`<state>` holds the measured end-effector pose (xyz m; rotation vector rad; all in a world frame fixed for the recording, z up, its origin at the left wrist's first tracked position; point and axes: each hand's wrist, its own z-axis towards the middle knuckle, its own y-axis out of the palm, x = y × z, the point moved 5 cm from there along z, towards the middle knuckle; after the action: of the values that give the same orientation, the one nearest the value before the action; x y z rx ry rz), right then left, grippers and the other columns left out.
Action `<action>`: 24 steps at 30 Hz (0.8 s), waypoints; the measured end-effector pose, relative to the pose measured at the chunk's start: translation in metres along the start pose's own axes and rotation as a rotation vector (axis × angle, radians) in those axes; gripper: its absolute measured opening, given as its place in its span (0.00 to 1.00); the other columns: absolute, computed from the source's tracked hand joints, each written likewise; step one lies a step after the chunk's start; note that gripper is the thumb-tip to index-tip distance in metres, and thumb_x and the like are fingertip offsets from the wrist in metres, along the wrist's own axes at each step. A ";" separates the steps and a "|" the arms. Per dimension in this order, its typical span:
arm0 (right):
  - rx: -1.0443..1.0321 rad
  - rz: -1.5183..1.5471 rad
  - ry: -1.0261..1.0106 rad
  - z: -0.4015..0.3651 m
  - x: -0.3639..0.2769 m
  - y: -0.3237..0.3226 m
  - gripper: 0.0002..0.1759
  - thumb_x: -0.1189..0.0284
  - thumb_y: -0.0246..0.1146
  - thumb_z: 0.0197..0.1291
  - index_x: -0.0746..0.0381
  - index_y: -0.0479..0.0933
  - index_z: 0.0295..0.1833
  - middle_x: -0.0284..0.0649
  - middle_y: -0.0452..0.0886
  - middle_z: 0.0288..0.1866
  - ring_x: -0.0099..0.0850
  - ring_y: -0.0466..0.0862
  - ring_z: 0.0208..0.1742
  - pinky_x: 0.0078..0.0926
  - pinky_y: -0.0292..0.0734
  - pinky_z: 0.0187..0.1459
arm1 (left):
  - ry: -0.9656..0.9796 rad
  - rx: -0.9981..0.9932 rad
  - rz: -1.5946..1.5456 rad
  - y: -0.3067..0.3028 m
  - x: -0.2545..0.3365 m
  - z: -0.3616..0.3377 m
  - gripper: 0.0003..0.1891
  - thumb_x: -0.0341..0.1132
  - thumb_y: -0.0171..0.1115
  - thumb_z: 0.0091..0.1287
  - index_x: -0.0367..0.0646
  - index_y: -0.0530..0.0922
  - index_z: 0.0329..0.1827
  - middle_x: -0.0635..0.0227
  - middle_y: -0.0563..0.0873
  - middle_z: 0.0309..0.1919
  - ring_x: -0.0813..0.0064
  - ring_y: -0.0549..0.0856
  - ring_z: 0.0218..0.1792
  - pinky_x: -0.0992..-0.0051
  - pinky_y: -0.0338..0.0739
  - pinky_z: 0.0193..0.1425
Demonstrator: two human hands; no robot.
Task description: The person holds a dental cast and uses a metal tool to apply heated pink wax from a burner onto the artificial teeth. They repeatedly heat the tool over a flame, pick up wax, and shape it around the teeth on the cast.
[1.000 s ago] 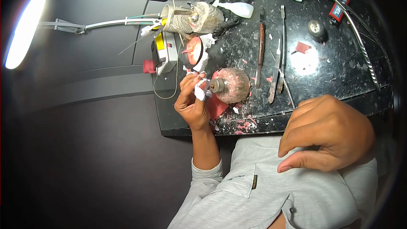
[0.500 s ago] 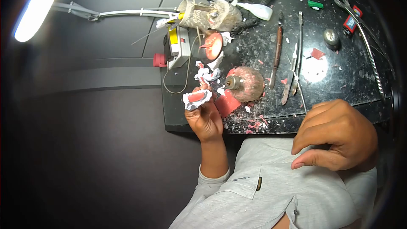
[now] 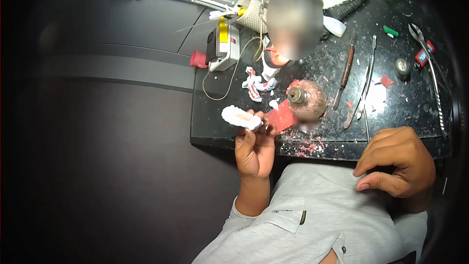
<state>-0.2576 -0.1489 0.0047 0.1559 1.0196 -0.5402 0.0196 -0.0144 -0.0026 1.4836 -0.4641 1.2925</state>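
White oval lump (image 3: 240,117) is pinched in left hand (image 3: 256,150); right hand (image 3: 398,164) has thumb and fingers apart. Cream woven cup (image 3: 254,15) holds something yellow (image 3: 242,12).

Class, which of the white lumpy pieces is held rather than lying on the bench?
The elongated piece gripped in the left hand; the other lumpy pieces lie on the black bench.

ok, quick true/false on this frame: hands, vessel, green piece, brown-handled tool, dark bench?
1. The left hand holds a white piece. True.
2. The right hand grips the brown-handled tool. False: it holds nothing visible, and the tool lies on the dark bench.
3. The round vessel has a metal neck. True.
4. In the picture, the green piece lies left of the brown-handled tool. False: it lies right of it.
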 end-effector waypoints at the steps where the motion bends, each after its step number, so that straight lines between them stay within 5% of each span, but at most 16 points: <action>1: -0.003 -0.015 -0.004 0.000 0.000 0.000 0.11 0.67 0.78 0.51 0.62 0.85 0.32 0.38 0.87 0.28 0.35 0.85 0.27 0.30 0.75 0.30 | -0.004 0.001 0.024 0.005 0.001 -0.002 0.22 0.41 0.63 0.73 0.46 0.74 0.68 0.69 0.85 0.57 0.67 0.77 0.53 0.61 0.70 0.59; 4: -0.031 -0.054 0.009 0.001 -0.003 -0.001 0.11 0.67 0.78 0.51 0.62 0.85 0.32 0.39 0.87 0.28 0.36 0.85 0.28 0.30 0.76 0.31 | 0.047 0.072 0.029 0.015 0.005 -0.020 0.24 0.42 0.66 0.70 0.42 0.75 0.66 0.67 0.85 0.52 0.67 0.77 0.50 0.63 0.69 0.52; 9: -0.035 -0.070 0.018 0.002 -0.003 0.001 0.11 0.67 0.77 0.52 0.63 0.85 0.32 0.39 0.87 0.29 0.36 0.86 0.29 0.30 0.77 0.32 | 0.086 -0.205 0.147 0.056 0.019 -0.028 0.21 0.42 0.66 0.68 0.40 0.77 0.59 0.63 0.87 0.41 0.67 0.79 0.44 0.66 0.67 0.45; 10: -0.031 -0.073 0.024 0.003 -0.002 0.001 0.11 0.67 0.77 0.52 0.63 0.85 0.32 0.39 0.87 0.29 0.36 0.86 0.29 0.30 0.77 0.32 | 0.077 -0.193 0.028 0.058 0.020 -0.028 0.20 0.39 0.73 0.64 0.32 0.82 0.51 0.50 0.87 0.41 0.61 0.83 0.44 0.65 0.76 0.46; 24: -0.048 -0.085 0.038 0.002 -0.001 0.002 0.12 0.66 0.78 0.51 0.63 0.85 0.32 0.40 0.86 0.28 0.37 0.86 0.29 0.30 0.77 0.32 | 0.061 -0.254 0.021 0.065 0.022 -0.033 0.23 0.41 0.74 0.63 0.35 0.81 0.57 0.51 0.88 0.39 0.63 0.82 0.42 0.63 0.73 0.47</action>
<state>-0.2550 -0.1473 0.0064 0.0805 1.0786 -0.5909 -0.0412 -0.0017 0.0405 1.2278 -0.5825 1.2420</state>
